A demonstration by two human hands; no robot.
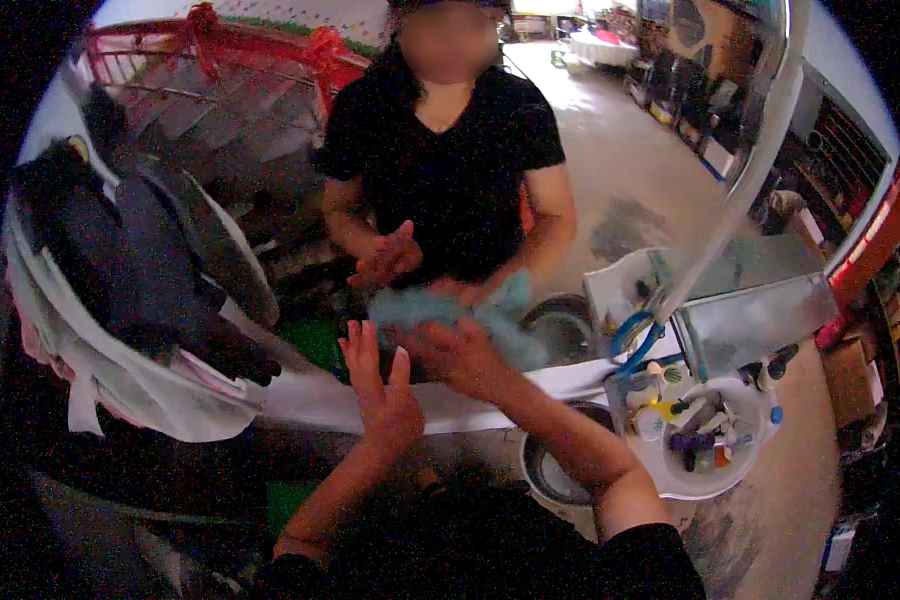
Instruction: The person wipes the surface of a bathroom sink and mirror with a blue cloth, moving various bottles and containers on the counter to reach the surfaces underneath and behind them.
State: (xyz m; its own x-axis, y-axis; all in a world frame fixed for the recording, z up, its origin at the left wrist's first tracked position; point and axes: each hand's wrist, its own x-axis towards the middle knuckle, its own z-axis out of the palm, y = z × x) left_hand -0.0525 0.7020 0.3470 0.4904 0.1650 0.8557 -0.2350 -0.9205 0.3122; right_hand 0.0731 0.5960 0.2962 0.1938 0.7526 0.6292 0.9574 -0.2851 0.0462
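Over the far edge of a white ledge (450, 402), we face a co-worker (440, 200) across a blurred teal cloth (515, 340), its long axis lying side to side, roughly along that edge. Our right hand (455, 355) is the nearer one, overlapping the cloth's near side with fingers toward the left; blur hides its grip, and we cannot tell whether it is clamped on the fabric or merely laid against it. Our left hand (380, 390) stands above the ledge, its grip apart and fingers upright, with the cloth ahead and to its right; whether the two touch, we cannot tell. The co-worker's left hand (460, 292) is at the cloth's far side, the co-worker's right hand (385, 257) above its left end, so we judge room ahead to be tight. Dark clothes (165, 240) crowd the ledge's left end and a white tub (650, 458) of bottles (705, 440) its right, leaving us, by our reckoning, most room upward and back across the near edge.
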